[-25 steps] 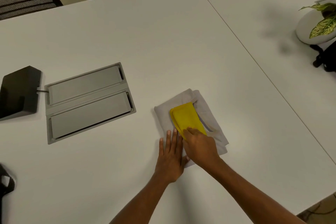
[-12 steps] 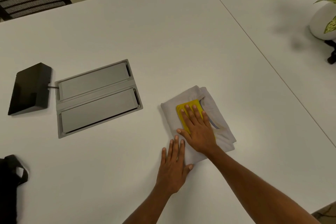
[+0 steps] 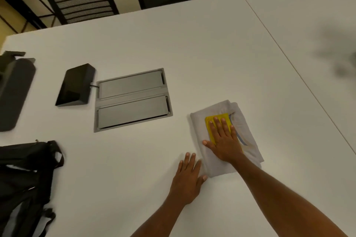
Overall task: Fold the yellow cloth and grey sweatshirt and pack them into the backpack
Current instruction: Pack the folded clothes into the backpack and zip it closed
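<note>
The grey sweatshirt [image 3: 200, 125] lies folded into a small rectangle on the white table [image 3: 192, 44], right of centre. The folded yellow cloth [image 3: 210, 121] sits on top of it. My right hand [image 3: 224, 139] lies flat, fingers spread, pressing on the yellow cloth and covering most of it. My left hand [image 3: 188, 177] rests flat on the table at the sweatshirt's near left corner, thumb touching the fabric. The black backpack [image 3: 25, 183] lies at the table's left front, far from both hands.
A grey recessed cable hatch [image 3: 133, 100] sits mid-table with a black box [image 3: 76, 85] to its left. A dark object [image 3: 13, 90] lies at the far left edge. Black chairs [image 3: 81, 0] stand behind the table. A seam [image 3: 289, 59] joins a second table on the right.
The view has swung left, bringing the backpack and chairs into sight and losing the plant. My right hand went from gripping the yellow cloth's near edge to lying flat on it.
</note>
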A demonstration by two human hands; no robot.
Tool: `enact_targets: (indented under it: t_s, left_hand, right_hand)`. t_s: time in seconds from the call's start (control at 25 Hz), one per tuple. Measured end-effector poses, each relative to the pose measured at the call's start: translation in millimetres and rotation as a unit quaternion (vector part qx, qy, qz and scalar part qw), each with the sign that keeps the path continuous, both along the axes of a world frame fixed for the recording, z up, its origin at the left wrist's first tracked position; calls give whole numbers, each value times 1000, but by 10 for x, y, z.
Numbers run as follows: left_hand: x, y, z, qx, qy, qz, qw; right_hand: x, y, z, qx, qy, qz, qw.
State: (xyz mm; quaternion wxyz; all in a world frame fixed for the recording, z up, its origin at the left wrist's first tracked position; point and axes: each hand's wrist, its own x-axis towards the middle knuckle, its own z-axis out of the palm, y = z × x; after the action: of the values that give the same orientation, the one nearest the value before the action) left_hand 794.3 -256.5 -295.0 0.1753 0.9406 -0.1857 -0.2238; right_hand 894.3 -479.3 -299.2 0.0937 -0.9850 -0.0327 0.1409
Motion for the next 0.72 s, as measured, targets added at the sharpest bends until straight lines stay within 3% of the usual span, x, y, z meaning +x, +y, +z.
enact_targets:
  t_s: [0.2,0.4,0.6,0.72]
  left_hand:
    - [-237,676,156,-51,-16,80,995]
    - [-450,1485,268,-64,-10,161,985]
    - [-732,2420,353,-100,-25,240,965]
    - [-982,3093,422,-127,-42,304,943]
  right_hand:
    - [-50,277,292,0,-4,-10,1000]
    - [-416,1147,472,27,-20,33,999]
    - [-810,2269,473,101,47,63,992]
    - [-999,3054,532,184,136,4,973]
